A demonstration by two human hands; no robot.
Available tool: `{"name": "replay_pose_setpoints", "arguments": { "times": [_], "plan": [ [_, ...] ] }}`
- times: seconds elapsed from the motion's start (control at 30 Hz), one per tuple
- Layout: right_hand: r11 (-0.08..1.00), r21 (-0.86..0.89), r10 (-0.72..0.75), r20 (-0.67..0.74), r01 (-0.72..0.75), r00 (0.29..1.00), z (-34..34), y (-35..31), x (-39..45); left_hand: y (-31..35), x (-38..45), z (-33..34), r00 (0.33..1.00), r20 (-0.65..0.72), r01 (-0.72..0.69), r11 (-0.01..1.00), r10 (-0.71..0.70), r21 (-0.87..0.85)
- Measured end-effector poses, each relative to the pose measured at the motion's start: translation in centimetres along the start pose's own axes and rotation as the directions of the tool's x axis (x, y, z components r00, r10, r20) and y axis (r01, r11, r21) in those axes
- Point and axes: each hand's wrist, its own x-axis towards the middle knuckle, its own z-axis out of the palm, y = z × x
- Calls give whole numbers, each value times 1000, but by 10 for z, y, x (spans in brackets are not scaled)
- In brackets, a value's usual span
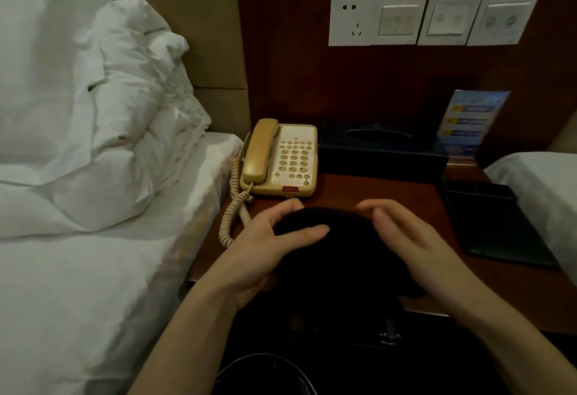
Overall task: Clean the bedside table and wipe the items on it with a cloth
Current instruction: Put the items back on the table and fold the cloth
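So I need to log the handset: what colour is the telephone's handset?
Tan-yellow, a shade darker than the cream keypad face; the handset shows in the head view.

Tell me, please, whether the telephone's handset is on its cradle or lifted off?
On its cradle. The handset lies along the left side of the telephone, and its coiled cord hangs slack over the bedside table's edge.

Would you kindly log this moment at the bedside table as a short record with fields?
left hand: grips the dark cloth
right hand: open, fingers at the cloth's right side
telephone: back left of bedside table, handset on cradle
tissue box: behind, right of telephone
dark folder: right edge
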Motion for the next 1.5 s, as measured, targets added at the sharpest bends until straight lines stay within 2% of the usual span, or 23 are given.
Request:
{"name": "replay_pose_setpoints", "arguments": {
  "times": [0.1, 0.33, 0.4, 0.47, 0.53, 0.6, 0.67, 0.73, 0.83, 0.93, 1.0, 1.07, 1.13, 1.2, 1.23, 1.27, 1.33, 1.37, 1.43, 1.5],
  "plan": [
    [968, -250, 51, 75, -31, 996, -8, 2, 0, 0, 4, -1, 992, -74, -87, 976, 103, 197],
    [898, -403, -224, -69, 178, 972, -5, 8, 5, -1, 11, 7, 918, -210, -262, 911, 338, 320],
    [921, -319, -282, -147, 224, 948, -3, 1, 5, 1, 13, 7, 907, -204, -275, 886, 367, 373],
    [969, -62, -247, -232, 239, 941, -3, -11, 4, 3, 12, 9, 924, -161, -261, 880, 346, 396],
    [972, 133, -152, -272, 194, 950, -4, -28, 6, 6, 10, 11, 963, -92, -207, 914, 253, 350],
    [971, 210, -56, -258, 112, 965, -9, -45, 11, 8, 6, 10, 985, 54, -172, 928, 163, 332],
    [987, 157, -15, -193, 46, 981, -18, -65, 20, 12, -2, 10, 974, 203, -162, 941, 103, 298],
    [999, 21, 32, -99, -30, 995, -28, -85, 30, 17, -9, 15, 963, 260, -130, 961, 64, 244],
    [983, -140, 118, 0, -117, 993, -33, -99, 41, 21, -14, 29, 974, 192, -141, 985, 121, 98],
    [963, -238, 136, 9, -130, 991, -31, -96, 38, 28, -16, 39, 986, 63, -146, 984, 153, -104],
    [958, -265, 114, 8, -107, 993, -28, -89, 30, 35, -20, 43, 987, 1, -159, 974, 161, -160],
    [949, -309, 34, -80, -57, 996, -27, -76, 19, 42, -25, 46, 985, -34, -170, 971, 167, -166],
    [947, -318, -37, -259, -49, 965, -24, -58, 3, 47, -27, 50, 986, -35, -164, 973, 160, -165],
    [943, -326, -39, -305, -66, 952, -15, -40, -13, 50, -29, 52, 986, -51, -166, 977, 161, -136],
    [946, -313, 4, -261, -89, 965, -11, -31, -17, 51, -30, 53, 985, -60, -170, 978, 164, -120],
    [960, -233, 110, -196, -156, 974, -6, -25, -19, 53, -31, 54, 984, -66, -172, 979, 166, -105],
    [934, 24, 356, -13, -356, 934, -3, -11, -18, 55, -31, 55, 982, -76, -177, 980, 170, -95],
    [900, 116, 411, 87, -419, 907, -2, -4, -16, 56, -31, 56, 982, -79, -179, 978, 171, -106],
    [856, 212, 422, 243, -472, 874, 0, 8, -12, 54, -31, 56, 986, -75, -163, 974, 152, -159],
    [822, 346, 379, 261, -453, 888, 4, 10, -14, 51, -31, 56, 989, -55, -143, 968, 134, -207]
  ]
}}
